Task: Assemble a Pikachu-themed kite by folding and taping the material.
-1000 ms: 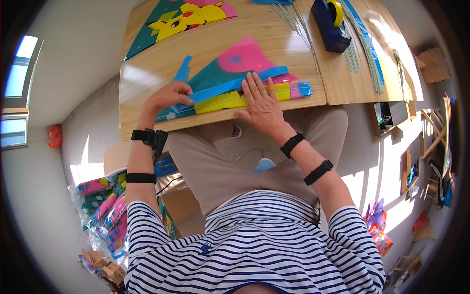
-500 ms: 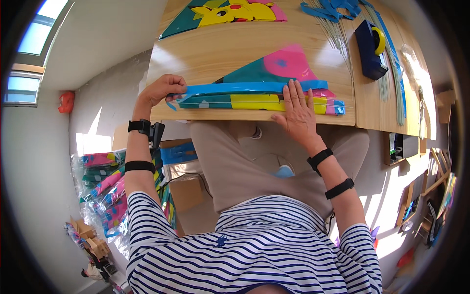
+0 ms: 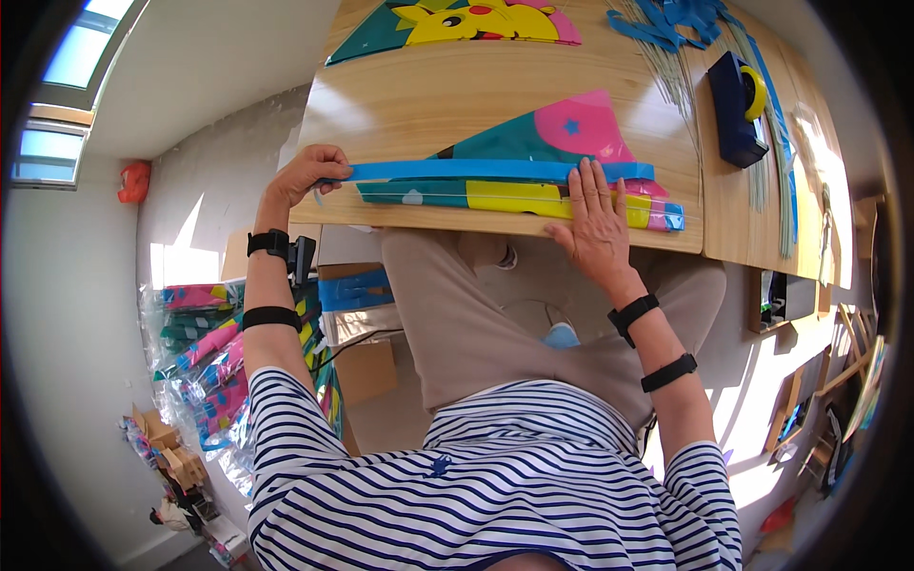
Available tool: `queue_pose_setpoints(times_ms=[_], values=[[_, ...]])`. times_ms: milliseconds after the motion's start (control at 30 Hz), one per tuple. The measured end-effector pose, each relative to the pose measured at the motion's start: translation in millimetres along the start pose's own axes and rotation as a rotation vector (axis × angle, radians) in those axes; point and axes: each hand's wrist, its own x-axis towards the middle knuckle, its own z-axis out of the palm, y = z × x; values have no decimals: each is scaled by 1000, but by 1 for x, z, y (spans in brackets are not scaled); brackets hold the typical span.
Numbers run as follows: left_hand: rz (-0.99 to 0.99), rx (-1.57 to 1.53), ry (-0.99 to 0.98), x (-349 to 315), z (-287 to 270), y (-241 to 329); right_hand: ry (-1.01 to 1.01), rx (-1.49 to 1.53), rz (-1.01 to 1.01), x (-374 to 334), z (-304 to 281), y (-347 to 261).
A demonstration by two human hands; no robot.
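A blue plastic strip (image 3: 457, 170) stretches from side to side over a printed plastic sheet (image 3: 514, 143) in teal, pink and yellow. My left hand (image 3: 319, 171) pinches the strip's left end, just beyond the sheet's left tip. A short pale tail hangs under those fingers. Toward the strip's right end, my right hand (image 3: 598, 209) lies flat with fingers out, pressing strip and sheet on the table. Along the sheet's near, folded-looking part (image 3: 514, 197) runs a thin pale line, perhaps a rod or cord. What lies under my right palm is hidden.
Across the wooden table (image 3: 409, 105) lies another printed sheet (image 3: 476, 27). At the right stand a dark blue tape dispenser (image 3: 738, 114) with yellow tape, thin pale rods (image 3: 666, 76) and blue strips (image 3: 681, 24). Bagged colourful sheets (image 3: 205, 362) and a cardboard box (image 3: 367, 371) sit lower left.
My left hand has moved left relative to the sheet, and the strip looks straighter. My right hand stays flat on it. The whole view has shifted slightly.
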Motion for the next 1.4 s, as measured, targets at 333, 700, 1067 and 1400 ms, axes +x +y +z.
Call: queue_pose_setpoints(times_ms=[333, 700, 1067, 1400], values=[[72, -197, 127, -9, 22, 7, 2, 32, 19, 0, 0, -1], [178, -131, 94, 20, 119, 83, 17, 66, 33, -1, -1, 1], [167, 5, 45, 65, 205, 109, 57, 101, 31, -1, 0, 0], [28, -10, 308, 0, 48, 52, 47, 109, 41, 0, -4, -1]])
